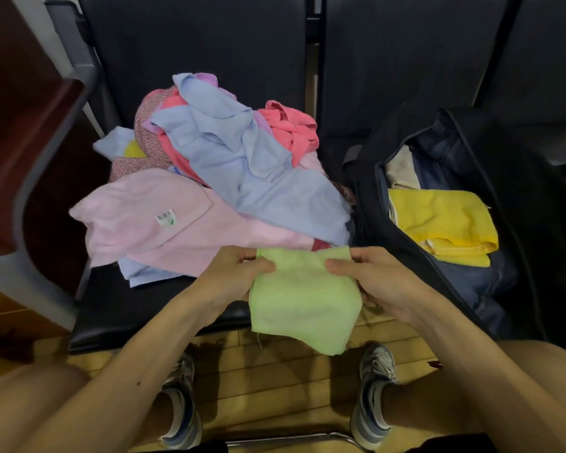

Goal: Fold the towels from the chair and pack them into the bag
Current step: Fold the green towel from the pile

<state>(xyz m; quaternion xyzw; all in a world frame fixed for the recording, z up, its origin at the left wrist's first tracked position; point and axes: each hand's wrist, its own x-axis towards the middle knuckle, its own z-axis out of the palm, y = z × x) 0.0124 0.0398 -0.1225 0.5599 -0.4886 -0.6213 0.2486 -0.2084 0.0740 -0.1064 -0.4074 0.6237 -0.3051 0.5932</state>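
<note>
A small light green towel (pixel 304 302) hangs folded between my hands, over the front edge of the black chair seat (pixel 118 315). My left hand (pixel 232 276) pinches its upper left corner and my right hand (pixel 376 279) pinches its upper right corner. Behind it on the seat lies a loose pile of towels: a pale pink one (pixel 164 223) with a barcode sticker, a light blue one (pixel 242 158) and a coral one (pixel 291 129). On the seat to the right stands an open dark bag (pixel 471 289) with a folded yellow towel (pixel 441 220) inside.
A dark red wooden armrest (pixel 23 142) juts in at the left. Black chair backs (pixel 209 44) rise behind the pile and the bag. Below lie the wooden floor (pixel 275 371), my knees and my sneakers (pixel 180 403).
</note>
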